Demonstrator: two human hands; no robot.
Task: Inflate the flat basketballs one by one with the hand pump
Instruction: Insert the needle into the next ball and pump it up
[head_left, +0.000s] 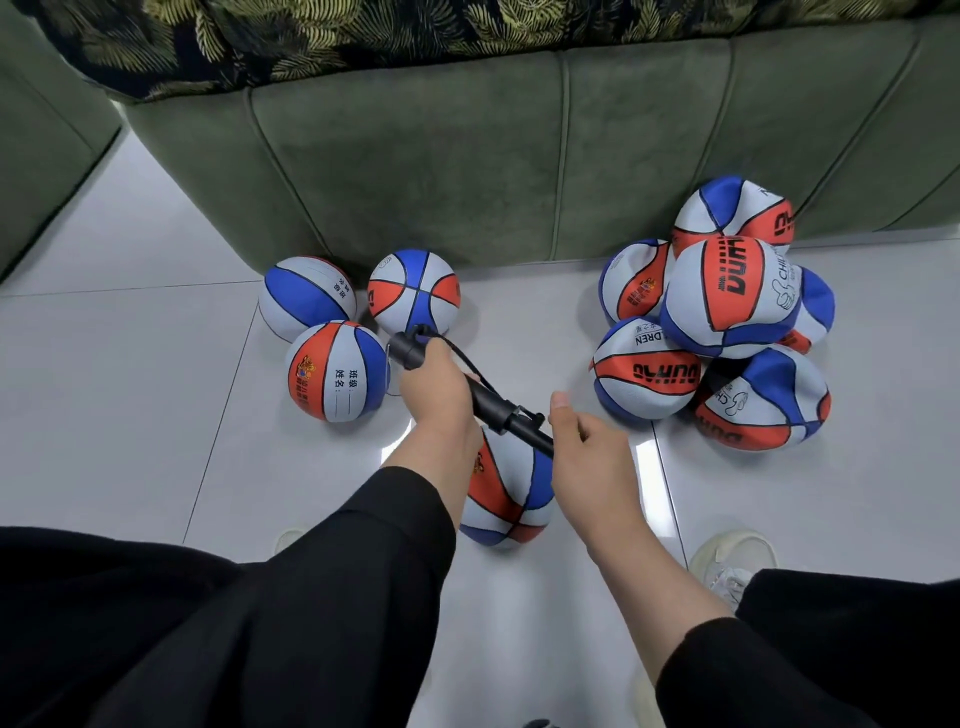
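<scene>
Head view looks down on a pale glossy tiled floor (156, 374) in front of a dark green quilted sofa (441, 171) draped with a leaf-patterned throw (363, 31). The left hand (436, 395) is curled round the upper barrel of a slim black plastic hand pump (488, 402), which lies tilted, its T-shaped handle (410, 348) pointing up-left and its lower end running down-right. The right hand (592, 447) meets that lower end, fingers curled in with the thumb raised; whether it fully grips the pump I cannot tell, since the fingers are turned away from the camera. A thin black hose (457, 353) loops from near the handle back along the barrel.

Directly under both hands, a red, white and blue panelled basketball (509, 499) sits on the floor, partly hidden by the left wrist. Three round, firm-looking balls of the same colours (337, 371) cluster on the left, near the sofa base. On the right, a heap of dented, slack balls (727, 301) of the same colours is piled against the sofa, some resting on others.

Black sleeves (332, 571) cover both forearms, black trousers (857, 649) fill the lower corners, and a cream-coloured sneaker (732, 561) shows at lower right.
</scene>
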